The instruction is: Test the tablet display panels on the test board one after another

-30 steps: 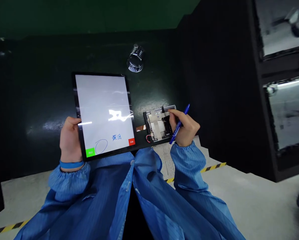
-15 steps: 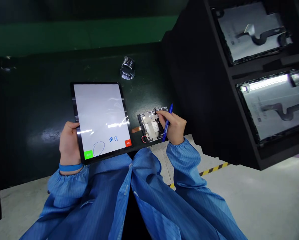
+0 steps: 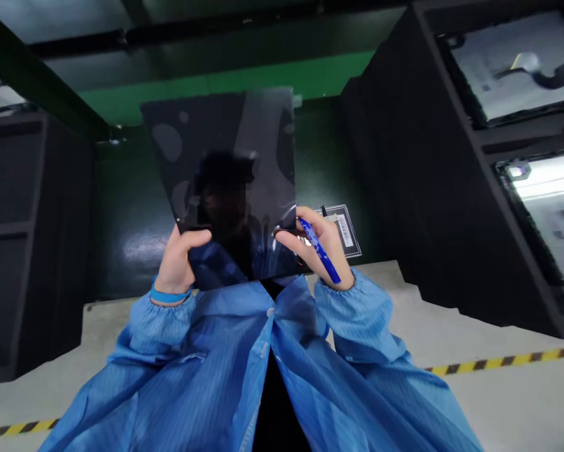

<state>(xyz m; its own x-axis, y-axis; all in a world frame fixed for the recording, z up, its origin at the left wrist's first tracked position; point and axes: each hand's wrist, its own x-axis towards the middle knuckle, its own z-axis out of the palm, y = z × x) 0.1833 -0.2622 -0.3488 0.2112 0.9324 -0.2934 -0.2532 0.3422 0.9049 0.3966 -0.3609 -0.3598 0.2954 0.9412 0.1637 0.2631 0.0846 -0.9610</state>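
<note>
A tablet-like panel [image 3: 230,138] is raised in front of me, its glossy face now black with dull patches and a reflection on it. My left hand [image 3: 174,262] grips its lower left corner, thumb laid across the front. At the lower right edge my right hand [image 3: 331,242] holds it too, the thumb on the face. A blue pen [image 3: 320,251] is also tucked in that right hand, slanting down toward the wrist. Behind the right hand, on the dark bench, lies a small electronic unit [image 3: 345,229] with a white label; the panel and hand hide most of it.
To the right stands a black foam rack [image 3: 414,176] holding shiny display panels [image 3: 550,207]. Another black rack [image 3: 58,238] is at the left. The dark green bench top [image 3: 126,251] runs between them, with yellow-and-black floor tape [image 3: 498,363] beyond its front edge.
The tablet has been lifted off the bench and tilted, and its lit white screen is black now. My right hand has moved from the electronic unit to the tablet's edge, keeping the pen.
</note>
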